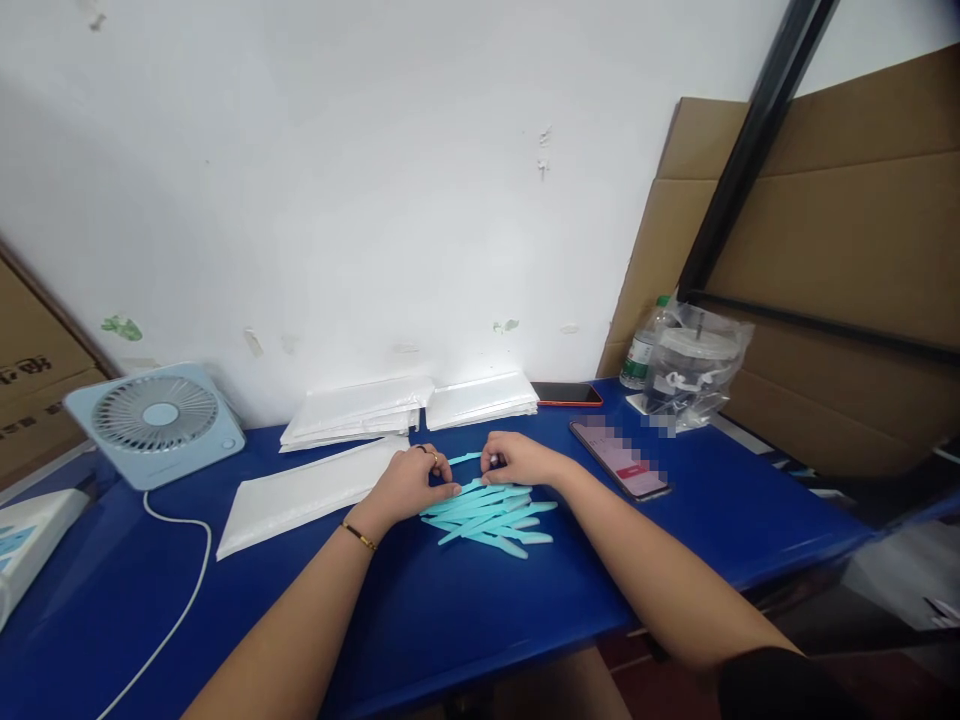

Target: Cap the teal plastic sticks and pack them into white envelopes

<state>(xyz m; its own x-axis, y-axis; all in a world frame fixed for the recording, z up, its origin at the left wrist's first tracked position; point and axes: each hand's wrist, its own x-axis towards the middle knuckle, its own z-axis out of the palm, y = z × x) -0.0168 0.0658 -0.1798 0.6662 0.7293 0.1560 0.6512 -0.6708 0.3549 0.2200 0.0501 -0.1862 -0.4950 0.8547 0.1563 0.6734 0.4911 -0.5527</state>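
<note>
A loose, criss-crossed pile of turquoise eyebrow razors [480,520] with pale covered ends lies on the blue table. One more turquoise razor [466,458] spans the gap between my two hands at the far side of the pile. My left hand [414,482] is closed at its left end, thumb near the pile's edge. At its other end, my right hand [517,460] has its fingers curled in a pinch. The fingers partly hide both ends of that razor. Beside my left hand lies a long white padded envelope [300,495].
Two stacks of white envelopes, a left stack [352,410] and a right stack [484,400], lie by the wall. A blue fan [161,420] with a cable stands left. Two phones, one lit [619,455] and one dark [568,394], lie right, near a bottle [639,355] and a bagged cup [694,365].
</note>
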